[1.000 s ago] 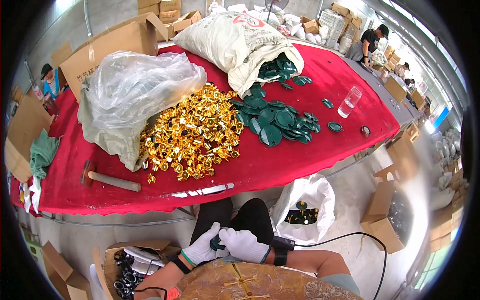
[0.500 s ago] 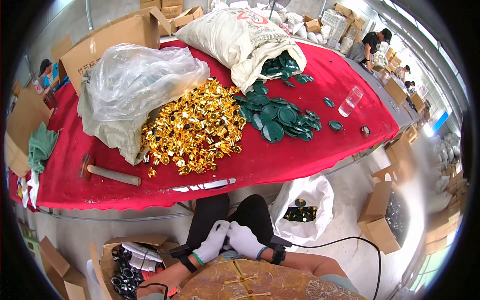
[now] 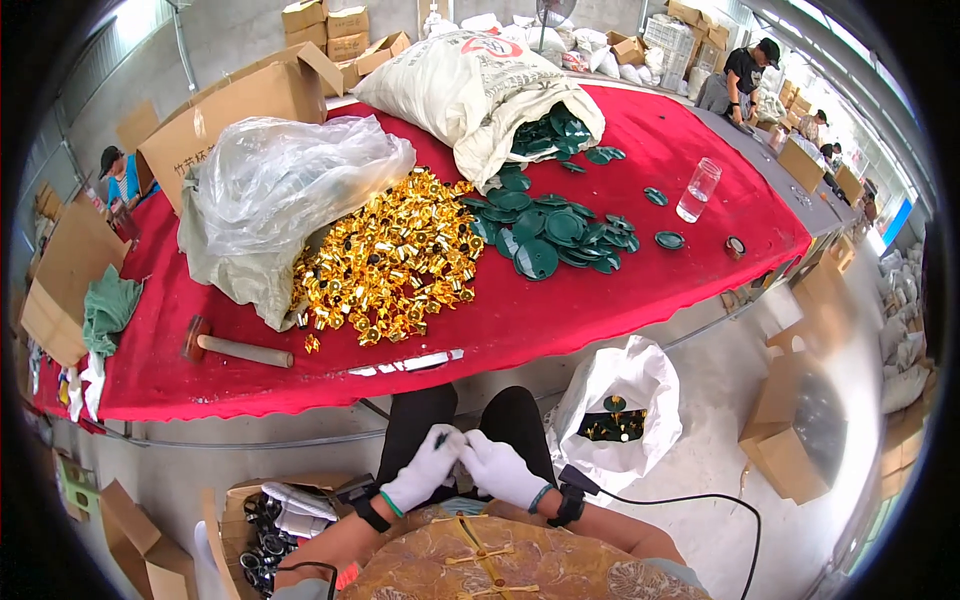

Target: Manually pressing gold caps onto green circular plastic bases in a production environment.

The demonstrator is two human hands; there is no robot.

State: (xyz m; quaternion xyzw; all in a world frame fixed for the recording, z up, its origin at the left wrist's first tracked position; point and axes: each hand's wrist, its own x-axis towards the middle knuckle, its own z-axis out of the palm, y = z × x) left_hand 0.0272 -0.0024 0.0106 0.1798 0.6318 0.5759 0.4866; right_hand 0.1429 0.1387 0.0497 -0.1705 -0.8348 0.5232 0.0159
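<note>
1. While the left hand (image 3: 426, 474) holds a dark green piece (image 3: 440, 440) above the lap, the right hand (image 3: 505, 474) adjoins, its hold indiscernible
2. Green discs (image 3: 565, 228) and golden parts (image 3: 388, 262) lie on the bench (image 3: 560, 325)

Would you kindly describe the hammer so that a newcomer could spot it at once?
Find the red-covered table, then the heap of gold pieces. Left of that heap, near the table's front edge, lies the hammer. Its long, straight handle sets it apart from the small, shiny pieces.
</note>
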